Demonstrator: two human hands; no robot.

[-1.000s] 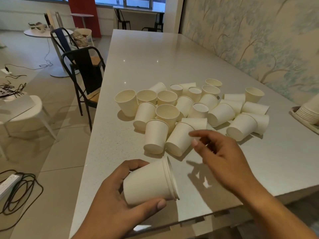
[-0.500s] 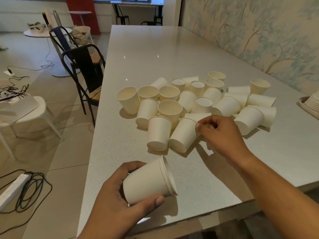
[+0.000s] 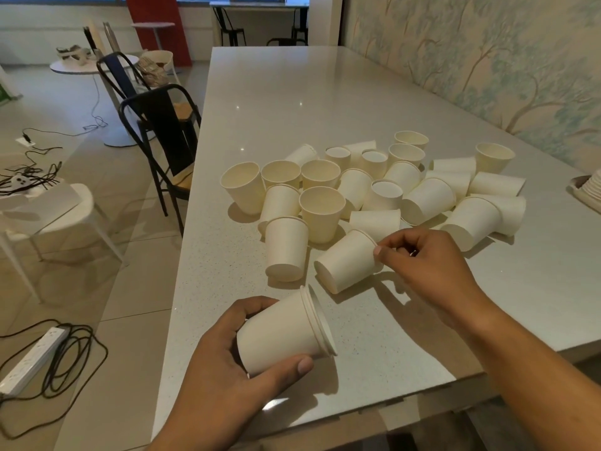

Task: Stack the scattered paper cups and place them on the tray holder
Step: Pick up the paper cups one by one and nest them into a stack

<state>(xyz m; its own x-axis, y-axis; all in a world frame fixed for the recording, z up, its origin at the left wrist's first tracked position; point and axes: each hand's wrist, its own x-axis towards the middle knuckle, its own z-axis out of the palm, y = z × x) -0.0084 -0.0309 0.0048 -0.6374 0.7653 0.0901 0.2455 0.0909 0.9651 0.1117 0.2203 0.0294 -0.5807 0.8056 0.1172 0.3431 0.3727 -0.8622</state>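
My left hand (image 3: 221, 369) is shut on a short stack of white paper cups (image 3: 283, 330), held on its side near the table's front edge with the rims pointing right. My right hand (image 3: 426, 262) pinches the rim of a single paper cup (image 3: 346, 260) that lies tilted on the table, its base toward me. Behind it, several white paper cups (image 3: 374, 187) lie scattered in a heap, some upright, some on their sides. At the far right edge sits the tray holder (image 3: 583, 193) with stacked cups on it, mostly cut off.
The grey speckled table (image 3: 292, 102) runs far back along a wallpapered wall on the right. Black chairs (image 3: 162, 125) stand at its left edge. A white stool, a power strip (image 3: 32, 359) and cables lie on the floor to the left.
My right hand reached into the heap, took one cup by its rim and drew it toward me. My left hand kept its hold on the stack.
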